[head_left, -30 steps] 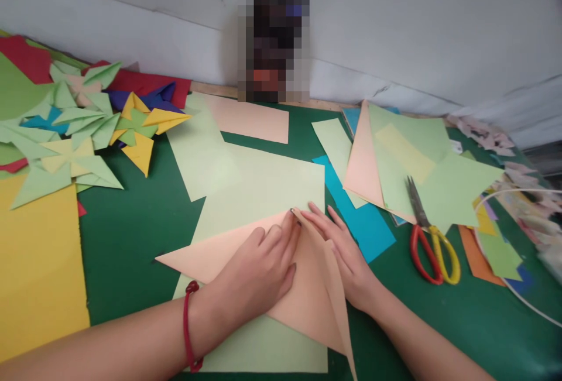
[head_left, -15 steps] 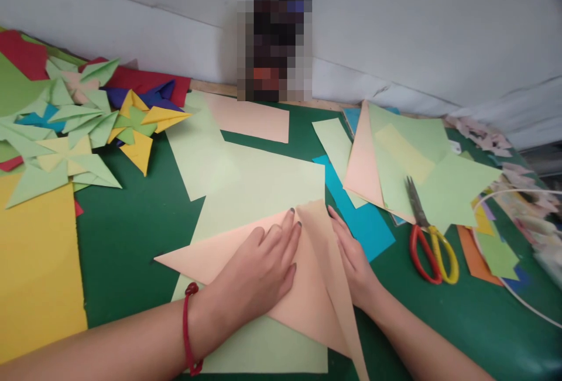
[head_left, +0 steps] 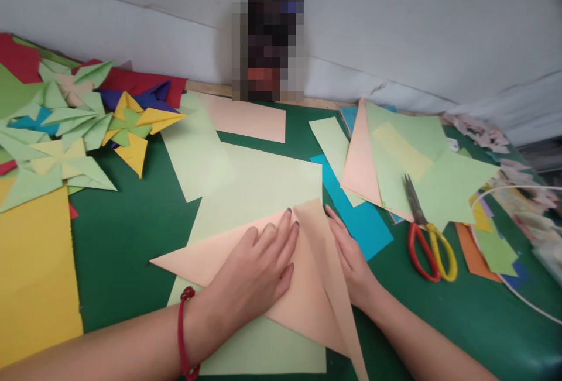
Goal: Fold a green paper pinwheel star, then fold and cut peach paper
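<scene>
A folded peach paper sheet [head_left: 307,305] lies in front of me, its long point reaching out to the left. My left hand [head_left: 254,270] rests flat on top of it, fingers stretched out and nothing in the grasp. Along the right side, a narrow flap [head_left: 327,258] of the same sheet is turned over and stands slightly raised. My right hand [head_left: 351,258] is against the outer edge of that flap with straight fingers; part of it is hidden behind the paper. Pale green sheets [head_left: 263,176] lie beneath the peach paper.
Scissors [head_left: 424,226] with red and yellow handles lie to the right, beside a blue paper strip [head_left: 373,229] and green sheets [head_left: 413,135]. Folded paper stars [head_left: 127,126] and a yellow sheet [head_left: 35,270] are on the left. A white cable [head_left: 527,188] curves at the far right.
The camera view has shifted very slightly. Both hands and the peach paper keep the same positions relative to each other.
</scene>
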Tool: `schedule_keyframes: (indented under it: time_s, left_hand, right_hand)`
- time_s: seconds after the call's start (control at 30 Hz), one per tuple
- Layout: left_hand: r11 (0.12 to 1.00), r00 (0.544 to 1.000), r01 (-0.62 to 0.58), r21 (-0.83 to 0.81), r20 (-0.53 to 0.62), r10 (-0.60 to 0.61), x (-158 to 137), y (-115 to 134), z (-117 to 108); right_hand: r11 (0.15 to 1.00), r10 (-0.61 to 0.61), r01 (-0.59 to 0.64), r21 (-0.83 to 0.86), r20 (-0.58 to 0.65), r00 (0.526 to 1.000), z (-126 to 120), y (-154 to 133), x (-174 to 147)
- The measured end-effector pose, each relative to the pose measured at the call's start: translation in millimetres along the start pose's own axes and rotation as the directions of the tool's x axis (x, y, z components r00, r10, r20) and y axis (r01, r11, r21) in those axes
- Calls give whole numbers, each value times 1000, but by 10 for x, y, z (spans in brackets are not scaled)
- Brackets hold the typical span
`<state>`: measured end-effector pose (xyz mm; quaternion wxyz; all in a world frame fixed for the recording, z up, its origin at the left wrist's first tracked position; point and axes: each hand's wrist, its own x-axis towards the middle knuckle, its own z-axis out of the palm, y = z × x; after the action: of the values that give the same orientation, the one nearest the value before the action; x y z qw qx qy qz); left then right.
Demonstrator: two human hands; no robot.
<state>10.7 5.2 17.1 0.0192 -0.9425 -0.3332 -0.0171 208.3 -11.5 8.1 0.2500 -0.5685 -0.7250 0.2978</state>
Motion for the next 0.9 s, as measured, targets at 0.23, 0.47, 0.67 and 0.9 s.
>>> schedule_keyframes:
  time_s: [0.23, 0.47, 0.67, 0.9]
  left_hand:
    - [1000, 1000, -2, -7, 10, 2, 0, 2, 5]
    - [1000, 1000, -5, -7, 5, 5, 5, -4, 27]
    - [1000, 1000, -3, -2, -7, 3, -3, -2, 25]
    - [1000, 1000, 1, 7, -2, -1, -4, 0, 20]
  right_hand:
    - [999, -20, 19, -29, -12, 1000, 3, -11, 4]
    - [998, -46, 45, -51, -26, 999, 6, 7, 1]
    - [998, -47, 45, -49, -29, 998, 10, 8, 3]
    - [998, -31, 30, -53, -20, 999, 10, 6, 9]
